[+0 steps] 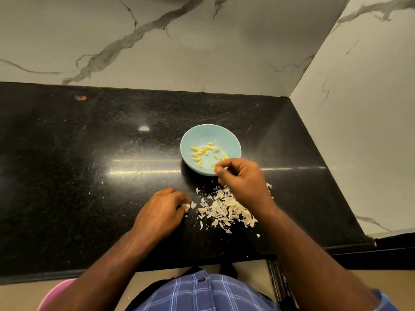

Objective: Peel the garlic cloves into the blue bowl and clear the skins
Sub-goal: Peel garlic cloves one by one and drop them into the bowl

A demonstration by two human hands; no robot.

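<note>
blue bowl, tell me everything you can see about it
The blue bowl is pale blue, round and shallow, with a smooth glazed look, like ceramic. It sits upright on the black counter, toward the right, beyond the pile of skins. About a dozen peeled yellow cloves lie scattered on its floor. The right hand reaches over its near rim, fingertips curled; whether it touches the rim is unclear. No chips or cracks show.

Black speckled counter (89, 176) — on it a blue bowl (226, 135) and scattered garlic skins (226, 209).
</note>
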